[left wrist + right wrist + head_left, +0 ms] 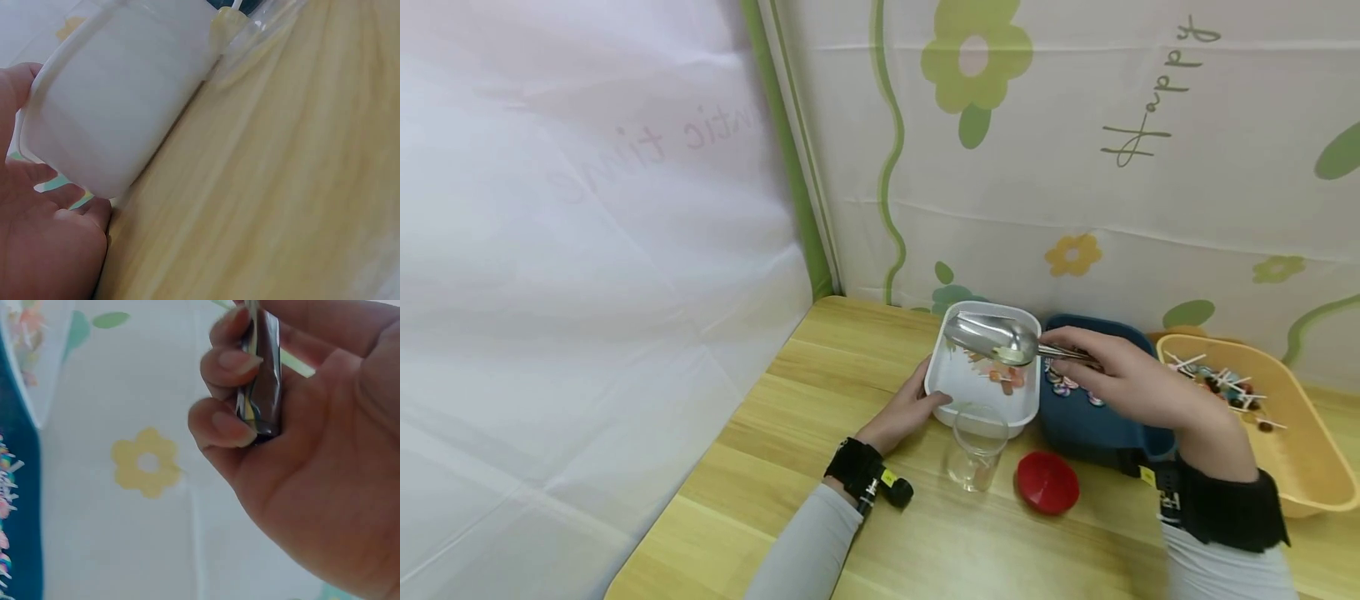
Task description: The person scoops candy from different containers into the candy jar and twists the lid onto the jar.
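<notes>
My right hand (1131,383) grips the handle (259,375) of a metal scoop (981,333), fingers curled round it in the right wrist view. The scoop's bowl is over a white plastic tub (951,383), with a pale yellowish piece near its handle end. Several orange lollipops (1006,379) lie in the tub. With its thumb over the rim and fingers along the outer side, my left hand (906,412) holds the tub's near left corner. A clear plastic cup (977,450) stands just in front; a pale yellow lollipop (228,25) shows at it in the left wrist view.
A red dish-shaped piece (1047,483) lies right of the cup. Beside the tub, a dark blue bin (1075,429) contains swirl-patterned lollipops (1062,387). Farther right, a yellow bin (1300,458) has several dark lollipops (1232,387). A printed curtain (1150,208) hangs behind the table (760,467).
</notes>
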Available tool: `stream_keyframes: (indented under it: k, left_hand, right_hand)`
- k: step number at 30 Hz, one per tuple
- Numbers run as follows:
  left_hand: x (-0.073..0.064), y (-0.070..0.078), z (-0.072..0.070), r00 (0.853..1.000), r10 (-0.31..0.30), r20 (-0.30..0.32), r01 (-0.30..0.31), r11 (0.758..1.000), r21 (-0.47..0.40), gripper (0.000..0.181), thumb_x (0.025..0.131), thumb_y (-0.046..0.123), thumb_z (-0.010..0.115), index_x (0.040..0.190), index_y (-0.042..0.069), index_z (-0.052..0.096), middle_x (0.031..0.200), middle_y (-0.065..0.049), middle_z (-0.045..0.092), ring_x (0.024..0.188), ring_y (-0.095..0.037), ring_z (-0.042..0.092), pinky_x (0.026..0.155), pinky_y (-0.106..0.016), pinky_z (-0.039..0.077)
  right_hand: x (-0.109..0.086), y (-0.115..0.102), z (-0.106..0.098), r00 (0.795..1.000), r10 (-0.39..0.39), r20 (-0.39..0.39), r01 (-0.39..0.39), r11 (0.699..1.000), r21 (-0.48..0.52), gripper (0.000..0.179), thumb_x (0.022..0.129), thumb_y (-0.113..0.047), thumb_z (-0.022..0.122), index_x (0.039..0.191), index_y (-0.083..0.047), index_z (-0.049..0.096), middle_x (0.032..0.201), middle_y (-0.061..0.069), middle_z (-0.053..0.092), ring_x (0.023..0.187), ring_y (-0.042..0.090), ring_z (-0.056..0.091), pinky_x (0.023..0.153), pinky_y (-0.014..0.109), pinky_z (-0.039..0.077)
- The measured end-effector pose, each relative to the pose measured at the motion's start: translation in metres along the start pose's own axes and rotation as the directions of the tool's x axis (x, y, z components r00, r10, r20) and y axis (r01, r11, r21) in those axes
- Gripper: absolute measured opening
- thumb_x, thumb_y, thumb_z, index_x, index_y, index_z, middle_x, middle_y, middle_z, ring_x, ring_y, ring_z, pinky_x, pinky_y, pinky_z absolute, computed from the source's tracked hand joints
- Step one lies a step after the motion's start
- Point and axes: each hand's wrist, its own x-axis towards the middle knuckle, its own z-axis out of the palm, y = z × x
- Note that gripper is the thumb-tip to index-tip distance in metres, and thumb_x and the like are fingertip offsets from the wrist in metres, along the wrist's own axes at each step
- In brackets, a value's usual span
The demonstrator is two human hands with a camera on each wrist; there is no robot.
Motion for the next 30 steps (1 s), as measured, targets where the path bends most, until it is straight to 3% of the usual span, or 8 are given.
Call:
stream_keyframes:
  k: [6, 10, 17, 21, 26, 30]
  left_hand:
    - [0.002, -0.002, -0.001, 1.000, -0.008, -0.016, 0.008, 0.999, 0.031, 0.072, 0.093, 0.014, 0.052, 0.151, 0.028, 0.011, 0.153, 0.002, 0.016, 0.134, -0.012, 0.019, 0.109, -0.041, 0.021]
    - [0.002, -0.003, -0.003, 0.999, -0.032, -0.022, 0.033, 0.999, 0.022, 0.072, 0.093, 0.017, 0.053, 0.151, 0.027, 0.010, 0.153, 0.004, 0.014, 0.134, -0.008, 0.018, 0.110, -0.040, 0.020]
    - [-0.002, 0.011, -0.002, 1.000, -0.021, 0.003, 0.021, 1.000, -0.012, 0.074, 0.093, 0.014, 0.054, 0.151, 0.016, 0.008, 0.155, -0.010, 0.009, 0.137, -0.022, 0.014, 0.110, -0.043, 0.017]
    - [-0.007, 0.026, 0.001, 1.000, -0.008, 0.002, 0.008, 1.000, -0.005, 0.073, 0.093, 0.014, 0.054, 0.151, 0.016, 0.010, 0.154, -0.014, 0.010, 0.136, -0.027, 0.014, 0.110, -0.045, 0.018]
    - [-0.008, 0.031, 0.003, 1.000, 0.004, 0.002, -0.004, 1.000, -0.002, 0.072, 0.093, 0.014, 0.053, 0.150, 0.019, 0.011, 0.154, -0.014, 0.010, 0.137, -0.028, 0.013, 0.110, -0.046, 0.017]
    - [-0.008, 0.028, 0.004, 1.000, 0.008, 0.007, -0.008, 1.000, -0.011, 0.071, 0.093, 0.014, 0.053, 0.150, 0.019, 0.011, 0.154, -0.015, 0.010, 0.137, -0.028, 0.012, 0.111, -0.047, 0.016]
  right_hand:
    - [-0.021, -0.010, -0.013, 0.998, -0.066, 0.013, 0.066, 0.998, -0.015, 0.036, 0.096, -0.009, 0.052, 0.131, -0.016, 0.048, 0.117, 0.001, 0.055, 0.088, 0.011, 0.058, 0.064, 0.028, 0.054]
    - [-0.032, -0.016, -0.019, 0.999, -0.034, 0.025, 0.035, 0.999, -0.040, 0.035, 0.094, -0.010, 0.055, 0.128, -0.018, 0.052, 0.117, 0.001, 0.056, 0.096, 0.012, 0.059, 0.070, 0.027, 0.055]
    - [-0.044, -0.022, -0.023, 0.999, 0.041, 0.029, -0.036, 0.987, -0.154, 0.031, 0.092, -0.016, 0.060, 0.121, -0.025, 0.058, 0.114, -0.006, 0.059, 0.090, 0.007, 0.056, 0.069, 0.027, 0.053]
    - [-0.048, -0.024, -0.024, 0.995, 0.081, 0.060, -0.071, 0.986, -0.154, 0.030, 0.092, -0.017, 0.060, 0.121, -0.026, 0.059, 0.114, -0.007, 0.059, 0.090, 0.007, 0.056, 0.068, 0.027, 0.052]
    - [-0.053, -0.021, -0.024, 0.994, 0.062, 0.086, -0.049, 0.988, -0.148, 0.030, 0.090, -0.013, 0.062, 0.118, -0.021, 0.062, 0.113, -0.005, 0.061, 0.089, 0.006, 0.057, 0.065, 0.027, 0.052]
    - [-0.057, -0.018, -0.024, 0.994, 0.032, 0.107, -0.015, 0.988, -0.152, 0.029, 0.089, -0.010, 0.062, 0.117, -0.018, 0.063, 0.108, -0.002, 0.063, 0.072, 0.002, 0.057, 0.060, 0.025, 0.050]
